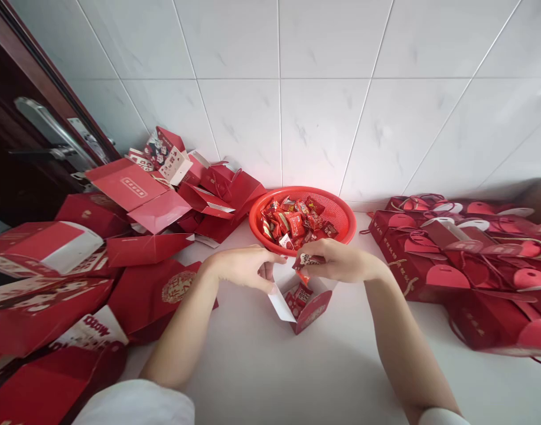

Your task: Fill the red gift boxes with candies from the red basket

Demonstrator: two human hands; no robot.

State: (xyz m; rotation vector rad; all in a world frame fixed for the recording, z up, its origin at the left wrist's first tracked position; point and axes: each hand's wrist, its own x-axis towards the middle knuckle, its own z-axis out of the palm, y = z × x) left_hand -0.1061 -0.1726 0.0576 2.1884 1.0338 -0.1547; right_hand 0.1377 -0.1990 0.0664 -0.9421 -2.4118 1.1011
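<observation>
A small red box (pixel 313 311) with white inner flaps stands open on the white table, with red-wrapped candies (pixel 302 293) inside. At its left side, my left hand (pixel 248 267) has its thumb and fingers around the edge of a raised white flap. Over the box's right side, my right hand (pixel 339 261) pinches red candy packets (pixel 306 260), one with an orange end hanging down. Just behind the hands sits a red plastic basket (pixel 346 219), partly filled with wrapped candies (pixel 296 223).
Several open, empty-looking red boxes (pixel 150 289) are piled on the left, near a dark door with a metal handle (pixel 53 127). Closed red boxes with cords (pixel 430 260) stand in rows on the right. A tiled wall (pixel 323 136) rises behind the basket.
</observation>
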